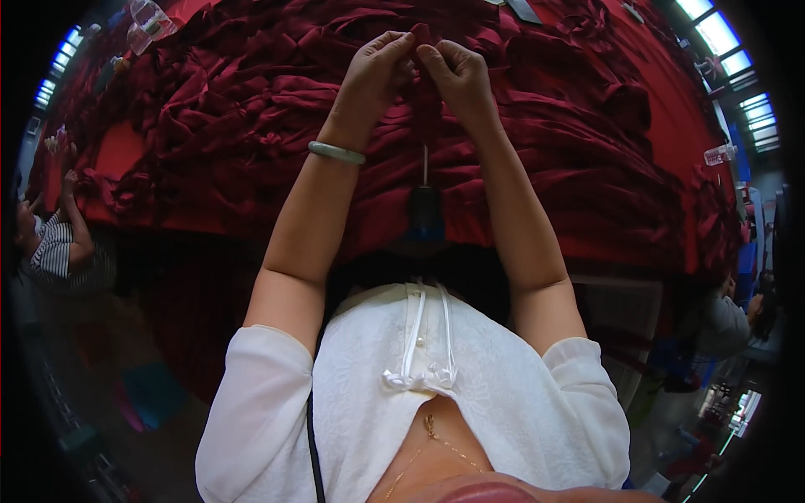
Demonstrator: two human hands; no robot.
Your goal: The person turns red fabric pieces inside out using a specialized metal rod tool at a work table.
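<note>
Both arms reach out over a table heaped with dark red cloth (pixel 277 105). My left hand (pixel 379 71), with a pale bangle (pixel 337 152) on its wrist, is closed in a pinch on a dark red cloth strip (pixel 421 33). Opposite it, my right hand (pixel 461 75) pinches the same strip between thumb and fingers. Part of the strip seems to hang down between the wrists, though it blends with the heap behind. Nearer to me, between my forearms, a thin metal spike (pixel 425 166) stands out of a black holder (pixel 425 208) at the table edge. Neither hand touches it.
A bright red tabletop (pixel 122 149) shows through gaps in the cloth. A clear plastic bottle (pixel 149 23) lies at the far left, another bottle (pixel 719 155) at the right edge. One person (pixel 63 239) in stripes works at the left, another (pixel 728 318) at the right.
</note>
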